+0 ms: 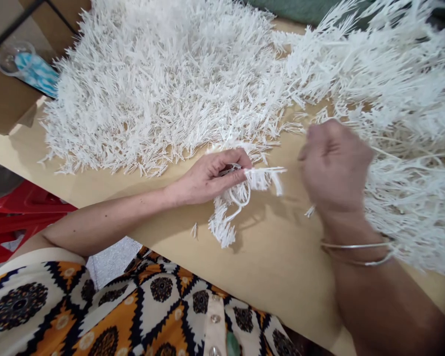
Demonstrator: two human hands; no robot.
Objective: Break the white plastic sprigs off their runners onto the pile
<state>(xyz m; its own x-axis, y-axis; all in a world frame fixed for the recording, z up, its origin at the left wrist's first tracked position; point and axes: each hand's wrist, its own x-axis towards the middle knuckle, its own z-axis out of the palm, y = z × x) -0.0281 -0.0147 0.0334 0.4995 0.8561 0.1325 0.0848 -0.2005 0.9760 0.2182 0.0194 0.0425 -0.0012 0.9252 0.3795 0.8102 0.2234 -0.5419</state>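
My left hand [222,175] pinches a white feathery sprig [261,179] between thumb and fingers, over the front part of the table. More of the white strands [224,227] loop and hang below that hand. To the right, my right hand [335,163] is curled into a fist, blurred, apart from the sprig; whether its fingers hold anything is hidden. Behind my left hand lies a large heap of short white pieces [170,89]. Longer white branching fronds [404,99] are spread behind and beside my right hand.
The table [267,277] has a pale yellow-brown top, with small loose bits on it. At the upper left stand a cardboard box [7,104] and a clear cup [15,57] beside a blue-and-white item [37,73]. A red stool [29,202] is at the left.
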